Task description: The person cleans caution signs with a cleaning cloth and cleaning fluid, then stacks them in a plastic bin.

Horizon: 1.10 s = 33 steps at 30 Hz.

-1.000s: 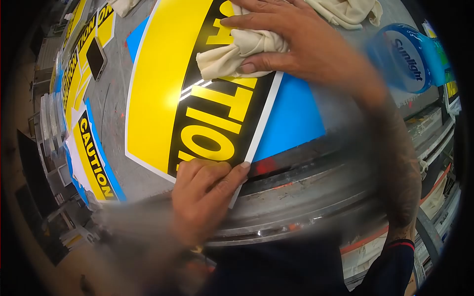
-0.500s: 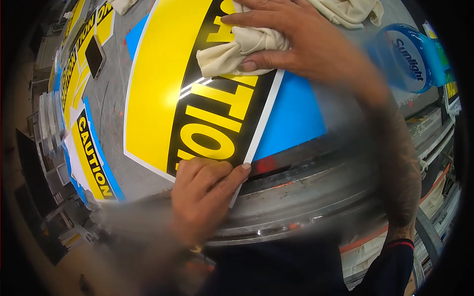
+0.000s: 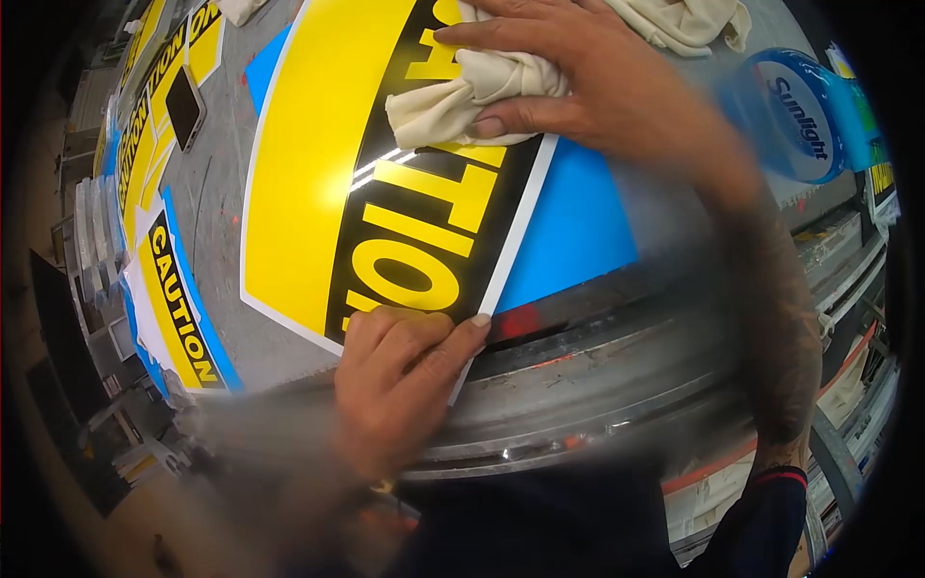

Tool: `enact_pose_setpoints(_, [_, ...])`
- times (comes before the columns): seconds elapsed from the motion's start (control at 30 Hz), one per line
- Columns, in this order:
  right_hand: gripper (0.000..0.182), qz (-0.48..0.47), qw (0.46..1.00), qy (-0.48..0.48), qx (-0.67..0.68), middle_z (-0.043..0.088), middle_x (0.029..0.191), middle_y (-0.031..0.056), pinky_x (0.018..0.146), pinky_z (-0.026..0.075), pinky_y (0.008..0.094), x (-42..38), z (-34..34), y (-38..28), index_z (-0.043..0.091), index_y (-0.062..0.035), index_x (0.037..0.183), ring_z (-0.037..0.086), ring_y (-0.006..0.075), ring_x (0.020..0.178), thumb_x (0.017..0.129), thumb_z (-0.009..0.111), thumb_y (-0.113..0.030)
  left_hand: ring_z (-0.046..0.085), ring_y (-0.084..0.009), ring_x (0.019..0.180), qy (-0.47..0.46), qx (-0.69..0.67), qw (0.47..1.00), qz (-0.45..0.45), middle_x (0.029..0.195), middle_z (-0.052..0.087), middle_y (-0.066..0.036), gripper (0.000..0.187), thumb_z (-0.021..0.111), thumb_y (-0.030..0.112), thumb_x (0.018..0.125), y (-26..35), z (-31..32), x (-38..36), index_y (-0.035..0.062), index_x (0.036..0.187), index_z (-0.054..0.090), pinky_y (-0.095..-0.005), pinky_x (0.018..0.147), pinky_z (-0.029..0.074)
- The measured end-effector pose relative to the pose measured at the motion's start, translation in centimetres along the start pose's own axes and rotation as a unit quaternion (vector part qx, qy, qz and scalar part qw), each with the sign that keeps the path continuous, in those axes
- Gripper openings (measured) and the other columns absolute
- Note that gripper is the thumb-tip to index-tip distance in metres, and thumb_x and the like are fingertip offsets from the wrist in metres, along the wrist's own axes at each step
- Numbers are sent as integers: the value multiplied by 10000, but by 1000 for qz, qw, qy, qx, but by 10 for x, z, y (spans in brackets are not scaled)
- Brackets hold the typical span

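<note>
A large yellow and black caution sign [image 3: 294, 193] with a white border lies across the work table, its lettering partly covered by my hands. My left hand [image 3: 395, 380] grips the sign's near end, fingers curled over it and thumb pressed on the white right edge. Farther up the sign, my right hand [image 3: 588, 82] holds a bunched cream cloth [image 3: 472, 91] against the black band, the thumb along its near side. Part of the cloth is hidden under the fingers. Blue sheet [image 3: 573, 241] shows beneath the sign on the right.
A blue Sunlight bottle [image 3: 790, 116] stands at upper right, near another cream cloth [image 3: 679, 19]. To the left lie a phone [image 3: 185, 108] and a smaller caution sign [image 3: 173, 308]. The table's metal edge [image 3: 578, 414] runs in front of my body.
</note>
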State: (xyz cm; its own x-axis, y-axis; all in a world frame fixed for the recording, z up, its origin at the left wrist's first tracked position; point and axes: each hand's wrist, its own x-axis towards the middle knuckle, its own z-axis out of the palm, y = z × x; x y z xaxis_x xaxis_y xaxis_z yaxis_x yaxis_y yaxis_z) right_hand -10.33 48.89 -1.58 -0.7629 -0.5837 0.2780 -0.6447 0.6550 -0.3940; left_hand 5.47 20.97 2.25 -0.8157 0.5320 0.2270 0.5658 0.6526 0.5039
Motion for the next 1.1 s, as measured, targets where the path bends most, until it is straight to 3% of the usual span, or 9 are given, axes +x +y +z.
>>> enact_pose_setpoints(0.63, [752, -6, 1000, 6, 21, 372, 1745, 271, 1353, 157, 594, 0, -1, 0, 573, -91, 1589, 265, 422, 1665, 1032, 701, -579, 625, -210, 806, 10, -2, 1000, 0, 857, 662, -28, 423, 912, -44, 742, 2, 2, 0, 89, 1140, 862, -358, 705, 478])
enact_pose_setpoints(1.03, [758, -17, 1000, 11, 17, 378, 1740, 272, 1346, 178, 606, -1, -1, 1, 561, -103, 1600, 277, 428, 1658, 1037, 687, -596, 632, -235, 803, 6, 23, 999, 22, 947, 706, -74, 385, 870, -1, 843, -5, 11, 40, 62, 1222, 835, -371, 700, 498])
enact_pose_setpoints(1.1, [760, 1, 1000, -7, -2, 378, 1740, 273, 1346, 180, 604, 2, 0, 2, 562, -93, 1595, 280, 431, 1656, 1043, 671, -605, 645, -251, 890, -19, 27, 999, 8, 1040, 716, -85, 425, 881, 24, 836, -5, 8, 37, 78, 1255, 831, -386, 755, 512])
